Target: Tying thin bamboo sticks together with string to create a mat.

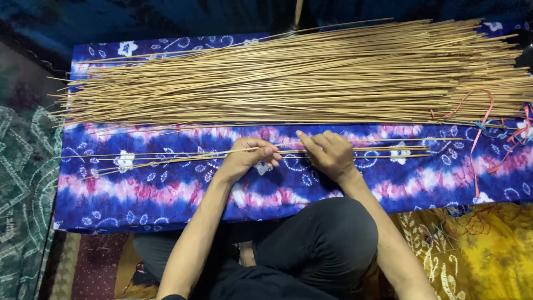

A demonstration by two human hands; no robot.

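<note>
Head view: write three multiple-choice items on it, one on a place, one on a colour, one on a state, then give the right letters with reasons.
1. Where does the large heap of thin tan sticks lie?
A. on the far side of the cloth
B. across the person's lap
C. on the yellow patterned fabric

2. What colour is the tie-dyed cloth with white flowers?
A. plain green
B. blue, purple and pink
C. black

3. What are the left hand and right hand doing?
A. resting on the knees
B. holding scissors
C. touching the few separate sticks laid near the person

Answers: 1 A, the heap lies beyond the hands; 2 B, banded blue with pink; 3 C, fingers rest on those sticks.
</note>
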